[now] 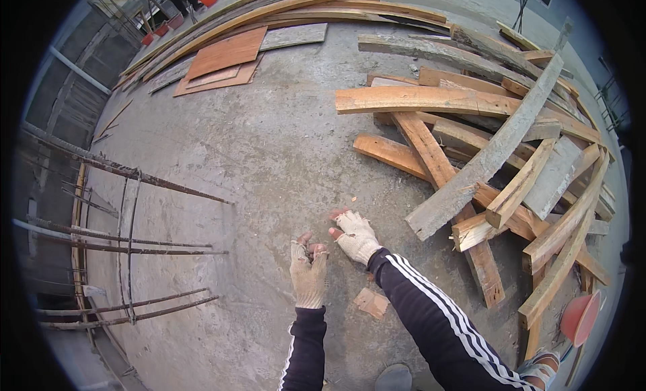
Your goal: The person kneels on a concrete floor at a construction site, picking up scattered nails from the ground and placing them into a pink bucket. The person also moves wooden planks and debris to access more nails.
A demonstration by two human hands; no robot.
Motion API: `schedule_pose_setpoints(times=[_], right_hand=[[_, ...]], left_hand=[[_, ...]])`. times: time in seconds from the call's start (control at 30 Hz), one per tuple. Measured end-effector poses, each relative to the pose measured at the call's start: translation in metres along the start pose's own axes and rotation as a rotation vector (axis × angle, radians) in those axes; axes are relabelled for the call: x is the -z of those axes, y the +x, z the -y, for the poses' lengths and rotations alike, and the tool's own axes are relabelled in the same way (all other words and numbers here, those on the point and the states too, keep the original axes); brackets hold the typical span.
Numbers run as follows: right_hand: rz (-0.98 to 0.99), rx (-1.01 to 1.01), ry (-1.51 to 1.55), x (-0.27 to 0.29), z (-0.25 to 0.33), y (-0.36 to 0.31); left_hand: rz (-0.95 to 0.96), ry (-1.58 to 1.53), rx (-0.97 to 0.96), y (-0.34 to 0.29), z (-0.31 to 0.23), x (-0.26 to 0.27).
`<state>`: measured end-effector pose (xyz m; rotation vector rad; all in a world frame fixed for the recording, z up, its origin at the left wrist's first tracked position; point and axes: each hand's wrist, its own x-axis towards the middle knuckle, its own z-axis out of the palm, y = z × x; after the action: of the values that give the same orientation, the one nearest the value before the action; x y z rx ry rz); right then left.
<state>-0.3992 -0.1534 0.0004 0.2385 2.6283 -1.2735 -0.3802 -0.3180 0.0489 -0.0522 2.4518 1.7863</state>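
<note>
Bare grey concrete (222, 155) is spreading across the scene, with long planks (269, 13) lying along its far edge and reddish plywood (227, 52) resting just nearer. Rusty rebar (161, 181) is jutting in from the left. On the right, loose timber is lying in a crisscross heap, where a weathered grey board (484, 157) is slanting over an orange-brown plank (431, 100). Near the right edge, a red bucket (580, 318) is leaning.

Near the middle, the person is holding both hands low in worn, off-white gloves with bare fingertips. The left hand (309, 270) is bending its fingers, thumb and fingertips standing apart. The right hand (355, 235), slightly farther and to the right, is pointing leftward, its thumb also standing apart from its partly curled fingers. A small wood scrap (371, 302) is lying on the concrete, just nearer than the right hand and apart from both hands.
</note>
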Motion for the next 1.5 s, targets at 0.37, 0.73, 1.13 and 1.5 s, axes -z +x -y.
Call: schedule_pose_setpoints(times=[0.37, 0.73, 1.13, 1.5], right_hand=[[0.083, 0.154, 0.259, 0.14, 0.018, -0.285], [-0.469, 0.387, -0.179, 0.363, -0.053, -0.634], [-1.23, -0.464, -0.496, 0.422, -0.373, -0.921], [-1.071, -1.278, 0.114, 0.272, -0.536, -0.955]], left_hand=[[0.36, 0.284, -0.42, -0.208, -0.097, -0.034], [1.259, 0.143, -0.676, -0.398, -0.308, -0.211], [1.495, 0.707, -1.089, -0.536, -0.338, -0.434], [1.437, 0.585, -0.138, -0.61, -0.217, -0.586]])
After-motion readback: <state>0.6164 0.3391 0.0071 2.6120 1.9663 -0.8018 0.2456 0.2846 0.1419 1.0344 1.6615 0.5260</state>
